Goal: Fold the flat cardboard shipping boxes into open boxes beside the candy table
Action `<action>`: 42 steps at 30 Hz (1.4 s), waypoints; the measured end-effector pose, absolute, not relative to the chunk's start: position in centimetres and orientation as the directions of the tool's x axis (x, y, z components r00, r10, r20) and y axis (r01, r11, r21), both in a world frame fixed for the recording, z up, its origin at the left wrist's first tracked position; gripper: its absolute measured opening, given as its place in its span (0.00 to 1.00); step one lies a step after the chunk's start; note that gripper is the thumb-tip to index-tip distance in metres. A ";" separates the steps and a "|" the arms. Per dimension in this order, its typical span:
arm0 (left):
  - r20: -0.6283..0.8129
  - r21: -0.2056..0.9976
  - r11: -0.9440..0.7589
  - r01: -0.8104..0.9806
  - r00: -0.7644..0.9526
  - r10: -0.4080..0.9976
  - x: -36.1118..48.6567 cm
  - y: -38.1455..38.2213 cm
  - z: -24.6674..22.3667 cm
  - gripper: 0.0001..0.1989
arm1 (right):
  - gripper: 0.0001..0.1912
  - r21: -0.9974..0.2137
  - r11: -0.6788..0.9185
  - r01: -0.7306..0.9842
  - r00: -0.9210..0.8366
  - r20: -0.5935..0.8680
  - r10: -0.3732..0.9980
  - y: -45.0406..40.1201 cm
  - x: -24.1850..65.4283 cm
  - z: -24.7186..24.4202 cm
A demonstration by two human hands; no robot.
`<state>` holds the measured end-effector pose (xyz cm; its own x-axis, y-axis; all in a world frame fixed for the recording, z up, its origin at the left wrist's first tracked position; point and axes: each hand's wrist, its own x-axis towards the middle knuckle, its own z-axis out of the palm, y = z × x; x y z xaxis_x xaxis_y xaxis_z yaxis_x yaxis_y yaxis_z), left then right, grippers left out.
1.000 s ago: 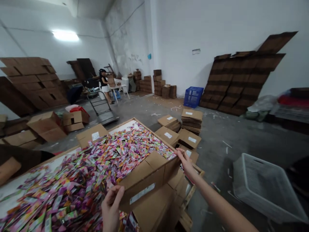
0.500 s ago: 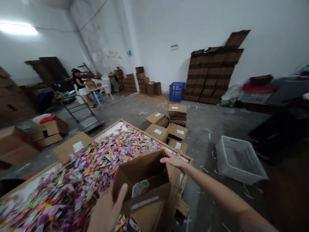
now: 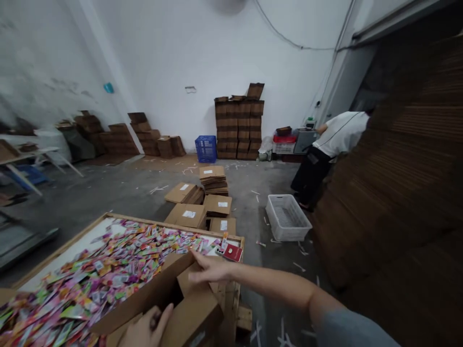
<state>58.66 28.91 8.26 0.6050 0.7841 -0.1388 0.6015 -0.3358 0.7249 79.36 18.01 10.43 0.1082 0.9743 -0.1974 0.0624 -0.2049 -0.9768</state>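
An open cardboard box [image 3: 195,313] stands at the bottom centre, at the edge of a wood-framed table [image 3: 85,241] heaped with small colourful packets [image 3: 123,270]. My right hand [image 3: 210,268] holds the far right side of the box, thumb apart from the fingers across a flap. At the near left, my left hand [image 3: 148,327] grips a flap or wall of the same box; its fingertips are partly hidden. The inside of the box is dark. A red card-like item [image 3: 233,252] lies at the table's right corner.
Flattened cartons [image 3: 186,214] are stacked on the floor beyond the table. A white crate [image 3: 288,219] stands to the right, near a person in a white shirt [image 3: 342,132]. Tall cardboard stacks [image 3: 401,193] line the right side. A blue crate [image 3: 206,148] is by the wall.
The view has swung right, bringing the person in white into sight. The box has turned and its flaps sit differently. My left hand, open beside it before, now grips it.
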 end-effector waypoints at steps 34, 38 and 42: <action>-0.041 -0.066 -0.795 0.603 0.794 0.606 60.7 20.3 6.6 0.24 | 0.38 -0.338 0.094 0.936 -0.286 -0.580 0.763 26.5 77.7 12.8; -0.214 0.097 -0.766 0.635 0.765 0.607 61.2 20.9 9.2 0.44 | 0.42 -0.318 0.111 0.941 -0.285 -0.574 0.768 27.0 78.3 13.4; -0.168 0.119 -0.797 0.593 0.803 0.572 61.2 22.3 12.6 0.56 | 0.41 -0.383 0.145 0.912 -0.364 -0.597 0.715 27.6 78.8 14.2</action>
<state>61.16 22.27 12.56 0.8026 0.5723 -0.1682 0.5928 -0.7966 0.1187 78.82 27.60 14.23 -0.3645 0.7149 -0.5968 0.9123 0.1455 -0.3829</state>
